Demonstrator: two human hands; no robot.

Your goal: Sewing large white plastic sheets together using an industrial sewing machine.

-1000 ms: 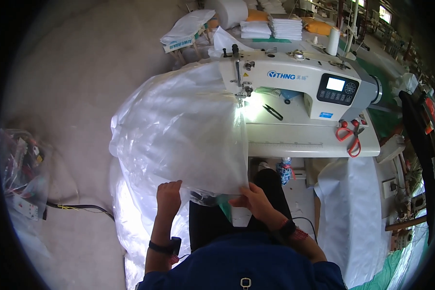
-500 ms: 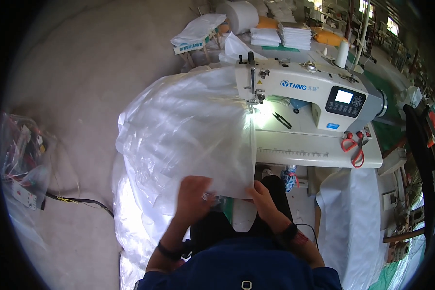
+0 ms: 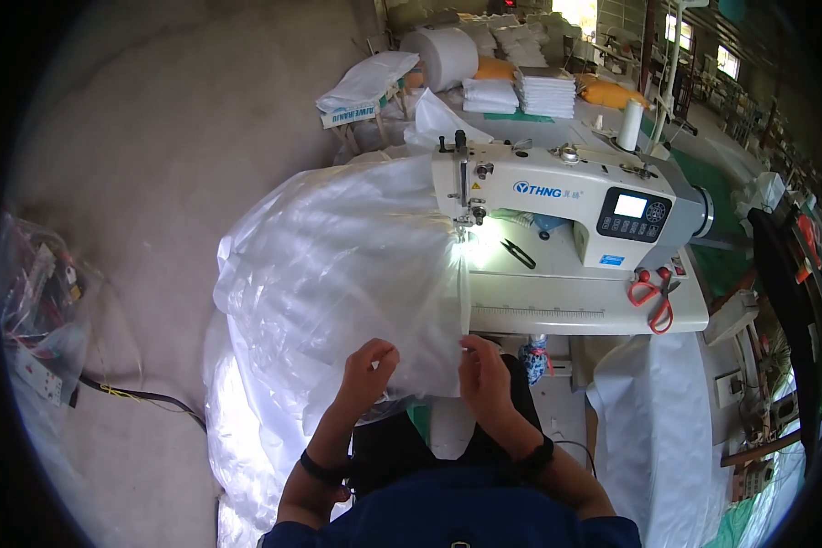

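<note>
Left hand point(image 3: 367, 363) and right hand point(image 3: 484, 374) each pinch the near edge of the translucent white plastic sheet point(image 3: 338, 274). Its seam edge runs lengthwise away toward the white sewing machine point(image 3: 566, 196) needle. Red-handled scissors point(image 3: 651, 294) lie right, well apart.

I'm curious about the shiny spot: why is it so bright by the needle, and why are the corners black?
Head view: the sewing machine lamp glares white on the clear plastic sheet; the fisheye lens blackens corners and bends the table edge.

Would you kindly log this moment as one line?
left hand: grips plastic sheet edge | right hand: pinches same edge | sheet runs to sewing machine needle | scissors on table
</note>
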